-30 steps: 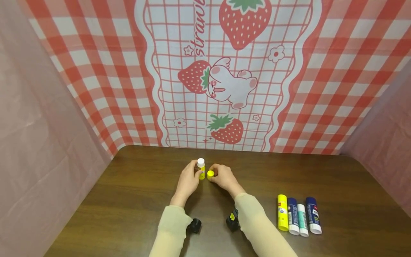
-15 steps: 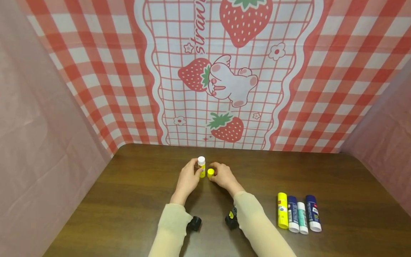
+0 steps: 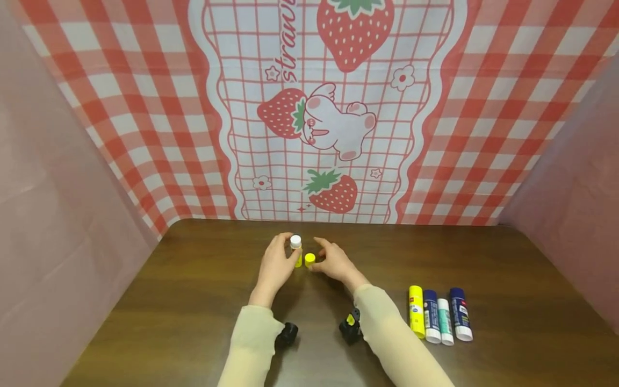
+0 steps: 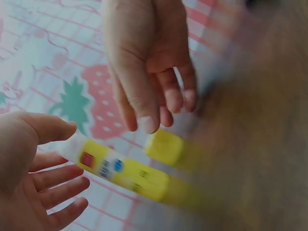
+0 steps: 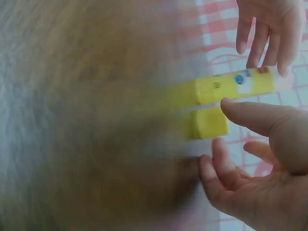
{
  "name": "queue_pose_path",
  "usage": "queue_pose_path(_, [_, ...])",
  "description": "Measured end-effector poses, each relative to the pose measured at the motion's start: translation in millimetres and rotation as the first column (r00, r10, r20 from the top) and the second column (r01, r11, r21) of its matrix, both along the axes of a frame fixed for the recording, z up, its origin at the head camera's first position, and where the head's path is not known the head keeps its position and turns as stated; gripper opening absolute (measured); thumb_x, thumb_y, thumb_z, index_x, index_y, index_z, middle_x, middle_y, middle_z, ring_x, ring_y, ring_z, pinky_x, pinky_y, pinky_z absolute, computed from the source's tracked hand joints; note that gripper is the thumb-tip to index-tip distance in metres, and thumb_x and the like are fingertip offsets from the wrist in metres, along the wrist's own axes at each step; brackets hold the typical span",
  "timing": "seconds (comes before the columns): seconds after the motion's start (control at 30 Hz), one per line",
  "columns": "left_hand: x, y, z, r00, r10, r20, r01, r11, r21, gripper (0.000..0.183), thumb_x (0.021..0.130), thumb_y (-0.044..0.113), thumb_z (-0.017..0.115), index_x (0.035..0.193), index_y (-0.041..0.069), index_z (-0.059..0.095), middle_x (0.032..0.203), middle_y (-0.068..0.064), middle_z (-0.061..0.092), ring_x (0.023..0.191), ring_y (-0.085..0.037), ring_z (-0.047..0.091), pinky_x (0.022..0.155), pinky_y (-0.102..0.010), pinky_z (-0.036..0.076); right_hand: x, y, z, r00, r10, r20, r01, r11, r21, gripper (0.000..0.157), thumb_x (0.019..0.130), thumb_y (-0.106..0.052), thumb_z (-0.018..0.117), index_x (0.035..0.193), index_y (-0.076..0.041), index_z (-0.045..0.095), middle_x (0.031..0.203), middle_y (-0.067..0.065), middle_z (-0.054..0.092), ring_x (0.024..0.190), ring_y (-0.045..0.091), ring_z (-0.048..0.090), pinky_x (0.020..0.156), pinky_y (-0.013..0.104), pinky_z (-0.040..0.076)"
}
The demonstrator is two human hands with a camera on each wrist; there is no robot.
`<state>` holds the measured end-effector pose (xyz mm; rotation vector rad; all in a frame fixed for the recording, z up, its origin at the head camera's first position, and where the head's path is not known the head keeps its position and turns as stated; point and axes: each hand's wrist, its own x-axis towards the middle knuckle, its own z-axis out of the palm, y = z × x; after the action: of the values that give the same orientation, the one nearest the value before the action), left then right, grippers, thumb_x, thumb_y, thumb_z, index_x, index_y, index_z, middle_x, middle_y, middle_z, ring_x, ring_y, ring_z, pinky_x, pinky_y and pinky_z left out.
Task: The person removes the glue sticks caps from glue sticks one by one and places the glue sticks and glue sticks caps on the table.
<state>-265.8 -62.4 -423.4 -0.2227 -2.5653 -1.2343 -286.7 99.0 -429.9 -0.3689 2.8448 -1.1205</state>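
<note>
A yellow glue stick (image 3: 299, 261) without its cap stands upright on the table, its white upper end (image 3: 295, 241) showing. Right beside it is its small yellow cap (image 3: 310, 260), also standing on the table. My left hand (image 3: 274, 264) is loosely around the glue stick; in the left wrist view the thumb (image 4: 60, 129) lies close to the white end and the other fingers are spread. My right hand (image 3: 337, 263) is spread beside the cap, the thumb tip (image 5: 231, 107) right at its edge and the fingers away from it.
To the right on the brown table (image 3: 203, 322) lie a yellow glue stick (image 3: 416, 312), two navy ones, with one navy stick (image 3: 461, 314) outermost, and a thinner teal one (image 3: 445, 322). A red-checked strawberry cloth (image 3: 333, 193) hangs behind the table.
My right hand has let go of the cap, its fingers spreading away. My left hand's fingers have loosened from the glue stick. The head view has shifted slightly; stick and cap stay standing.
</note>
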Motion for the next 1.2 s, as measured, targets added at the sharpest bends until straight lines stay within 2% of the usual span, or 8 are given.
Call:
queue_pose_path(0.17, [7.2,-0.7,19.7,0.998,0.011,-0.066,-0.012,1.0,-0.006,0.039,0.086,0.024,0.06,0.12,0.007,0.053,0.12,-0.008,0.053,0.108,-0.026,0.052,0.088,-0.042,0.043,10.3,11.8,25.1,0.999,0.039,-0.019,-0.04,0.999,-0.031,0.056,0.076,-0.018,0.071,0.128,-0.009,0.05,0.104,0.013,0.062,0.092,0.025,0.059,0.076,0.039,0.048])
queue_pose_path(0.33, [18.2,5.5,38.1,0.991,-0.017,-0.132,0.014,1.0,-0.02,0.033,0.086,0.023,0.06,0.116,0.008,0.056,0.112,-0.007,0.056,0.097,-0.023,0.055,0.081,-0.038,0.046,26.4,33.9,50.0,0.996,0.076,-0.054,-0.074,0.997,0.033,0.038,0.08,-0.017,0.067,0.116,-0.009,0.059,0.097,0.008,0.064,0.085,0.019,0.059,0.074,0.037,0.048])
queue_pose_path(0.47, [29.5,14.0,45.2,0.988,-0.092,-0.126,0.076,0.989,-0.129,0.03,0.086,0.023,0.061,0.112,0.009,0.059,0.105,-0.005,0.06,0.095,-0.023,0.057,0.079,-0.038,0.046,36.7,50.2,52.5,0.996,0.085,-0.037,-0.081,0.991,0.111,0.031,0.08,-0.015,0.067,0.11,-0.006,0.061,0.09,0.006,0.065,0.08,0.016,0.059,0.07,0.034,0.048])
queue_pose_path(0.57, [37.3,22.9,46.0,0.979,-0.183,-0.091,0.153,0.953,-0.261,0.029,0.085,0.025,0.061,0.11,0.009,0.06,0.103,-0.005,0.061,0.094,-0.02,0.058,0.081,-0.037,0.046,44.2,59.3,48.4,0.998,0.067,-0.006,-0.065,0.986,0.156,0.029,0.079,-0.013,0.067,0.106,-0.004,0.063,0.084,0.004,0.064,0.075,0.015,0.059,0.066,0.033,0.048])
queue_pose_path(0.73, [54.1,42.8,36.4,0.958,-0.28,-0.057,0.235,0.886,-0.4,0.025,0.084,0.027,0.062,0.103,0.012,0.062,0.098,-0.001,0.063,0.084,-0.015,0.059,0.072,-0.031,0.047,59.0,64.1,41.3,0.996,-0.06,0.07,0.043,0.973,0.226,0.021,0.078,-0.019,0.068,0.09,-0.003,0.061,0.077,0.004,0.06,0.067,0.016,0.054,0.059,0.031,0.045])
queue_pose_path(0.87, [69.5,61.0,19.1,0.945,-0.322,-0.064,0.262,0.857,-0.444,0.018,0.082,0.029,0.065,0.094,0.015,0.064,0.085,0.005,0.062,0.073,-0.008,0.057,0.062,-0.024,0.044,68.8,64.1,37.5,0.978,-0.169,0.121,0.127,0.947,0.295,0.026,0.077,-0.025,0.068,0.074,-0.002,0.056,0.064,0.002,0.048,0.057,0.016,0.044,0.052,0.027,0.037])
queue_pose_path(1.03, [81.4,74.3,4.0,0.942,-0.334,-0.044,0.27,0.828,-0.491,0.013,0.08,0.029,0.066,0.084,0.017,0.065,0.074,0.008,0.058,0.064,-0.006,0.052,0.058,-0.023,0.04,75.4,67.0,30.9,0.961,-0.224,0.163,0.152,0.918,0.366,0.031,0.076,-0.03,0.068,0.068,-0.001,0.058,0.059,0.004,0.046,0.049,0.015,0.045,0.047,0.025,0.036])
queue_pose_path(1.2, [86.3,79.3,-0.2,0.937,-0.348,-0.017,0.279,0.779,-0.561,0.023,0.078,0.039,0.067,0.076,0.018,0.06,0.068,0.009,0.055,0.06,-0.008,0.052,0.054,-0.023,0.038,76.8,71.1,25.0,0.947,-0.24,0.213,0.167,0.936,0.311,0.029,0.077,-0.029,0.067,0.066,-0.003,0.059,0.063,0.006,0.054,0.047,0.015,0.053,0.046,0.025,0.044])
